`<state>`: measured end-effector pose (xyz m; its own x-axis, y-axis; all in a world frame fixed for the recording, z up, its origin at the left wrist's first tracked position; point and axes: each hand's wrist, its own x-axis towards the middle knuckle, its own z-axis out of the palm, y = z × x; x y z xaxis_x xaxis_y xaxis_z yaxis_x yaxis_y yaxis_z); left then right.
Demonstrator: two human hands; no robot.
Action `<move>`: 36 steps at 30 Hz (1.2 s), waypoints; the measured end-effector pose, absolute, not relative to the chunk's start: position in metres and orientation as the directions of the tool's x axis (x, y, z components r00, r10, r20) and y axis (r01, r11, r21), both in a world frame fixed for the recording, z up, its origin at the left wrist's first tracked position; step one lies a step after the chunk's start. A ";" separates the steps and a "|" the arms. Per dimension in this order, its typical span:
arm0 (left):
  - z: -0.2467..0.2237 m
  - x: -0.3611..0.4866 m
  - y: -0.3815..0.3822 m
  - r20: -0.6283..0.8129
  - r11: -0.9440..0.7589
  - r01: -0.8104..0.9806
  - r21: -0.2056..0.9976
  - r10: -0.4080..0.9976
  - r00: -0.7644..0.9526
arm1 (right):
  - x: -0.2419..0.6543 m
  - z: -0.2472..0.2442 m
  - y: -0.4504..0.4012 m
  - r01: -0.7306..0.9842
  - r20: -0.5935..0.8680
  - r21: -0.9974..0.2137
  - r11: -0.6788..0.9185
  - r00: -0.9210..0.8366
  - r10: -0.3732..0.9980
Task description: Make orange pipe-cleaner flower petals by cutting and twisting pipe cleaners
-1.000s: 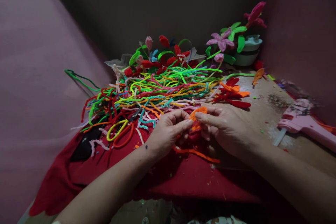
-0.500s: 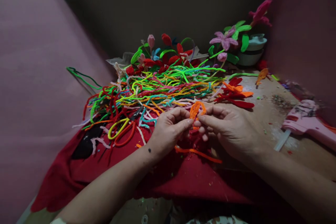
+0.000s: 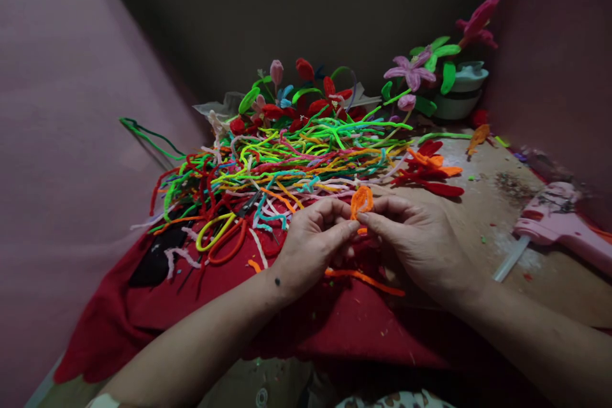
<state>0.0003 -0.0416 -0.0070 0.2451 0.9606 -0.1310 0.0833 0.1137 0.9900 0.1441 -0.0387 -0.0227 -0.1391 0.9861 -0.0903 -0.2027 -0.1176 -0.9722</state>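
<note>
Two hands point(image 3: 308, 245) point(image 3: 423, 245), fingers point(image 3: 347, 229) tight on an orange loop point(image 3: 356, 199) — narrower than half a second ago

Small round dark spot point(image 3: 277, 281): on left wrist; nature unclear.
Left hand point(image 3: 313, 239): bare, just beyond spot.
Left forearm point(image 3: 205, 338): bare, elbow side of spot.
Whitish strip of material point(image 3: 104, 401): farther up from spot; sleeve or band, unclear.
Right hand point(image 3: 423, 242), right forearm point(image 3: 535, 331): bare, right of spot.
Brown-blotched white cloth point(image 3: 396, 400): apparently worn, below and right of spot.
</note>
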 end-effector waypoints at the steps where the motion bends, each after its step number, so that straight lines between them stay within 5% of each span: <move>1: -0.007 0.001 -0.042 -0.128 0.112 0.078 0.991 0.961 0.245 | 0.144 -0.022 -0.039 -0.194 -0.099 -0.973 -0.122 -0.127 0.987; 19: -0.008 0.003 -0.045 -0.092 0.095 -0.003 0.995 0.978 0.189 | 0.149 -0.020 -0.040 -0.082 -0.093 -0.990 -0.112 -0.209 0.974; 27: -0.011 0.001 -0.042 -0.156 0.184 -0.086 0.979 0.951 0.266 | 0.150 -0.017 -0.032 -0.363 -0.091 -0.911 -0.193 -0.281 0.955; 36: -0.012 -0.001 -0.037 -0.204 0.289 -0.185 0.939 0.904 0.376 | 0.152 -0.019 -0.031 -0.468 -0.101 -0.859 -0.209 -0.246 0.964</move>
<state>-0.0013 -0.0374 -0.0118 0.3761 0.9038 -0.2042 -0.1849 0.2892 0.9392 0.1520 -0.0310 -0.0192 -0.2459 0.9640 -0.1008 -0.4677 -0.2091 -0.8588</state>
